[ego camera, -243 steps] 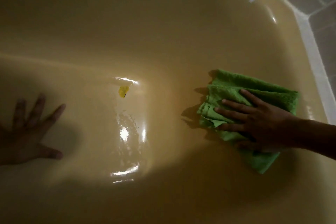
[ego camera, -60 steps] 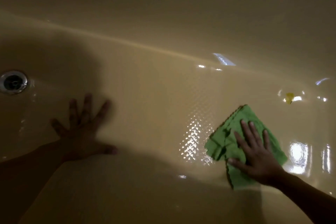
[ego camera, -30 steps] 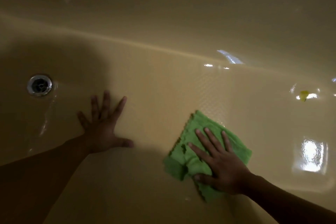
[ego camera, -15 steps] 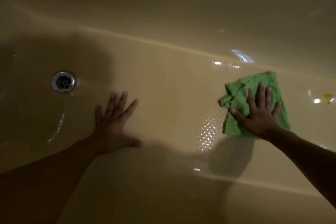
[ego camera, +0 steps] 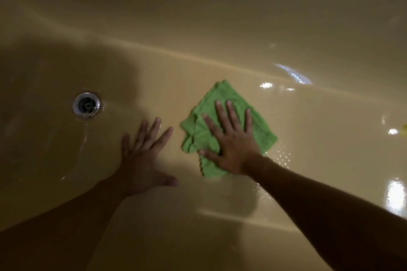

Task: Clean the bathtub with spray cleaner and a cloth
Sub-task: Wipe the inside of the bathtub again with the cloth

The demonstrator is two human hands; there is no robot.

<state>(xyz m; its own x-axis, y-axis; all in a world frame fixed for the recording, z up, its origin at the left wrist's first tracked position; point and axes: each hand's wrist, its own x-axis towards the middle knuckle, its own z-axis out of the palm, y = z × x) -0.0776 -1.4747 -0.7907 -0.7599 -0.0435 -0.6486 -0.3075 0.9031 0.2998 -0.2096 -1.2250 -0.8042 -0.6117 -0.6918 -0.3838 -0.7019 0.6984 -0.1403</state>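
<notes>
The beige bathtub [ego camera: 198, 17] fills the view, its floor wet and shiny. A folded green cloth [ego camera: 259, 125] lies flat on the tub floor in the middle. My right hand [ego camera: 231, 141] presses on it with straight, spread fingers. My left hand [ego camera: 143, 156] rests flat on the bare tub floor just left of the cloth, fingers spread, holding nothing. No spray cleaner is in view.
A round metal drain [ego camera: 86, 105] sits in the tub floor to the left of my left hand. A small yellow speck [ego camera: 404, 126] shows at the far right edge. Bright reflections mark wet patches on the right side.
My right hand has slid the cloth leftward and nearer, from the far right side to beside my left hand. My left hand stays planted on the floor.
</notes>
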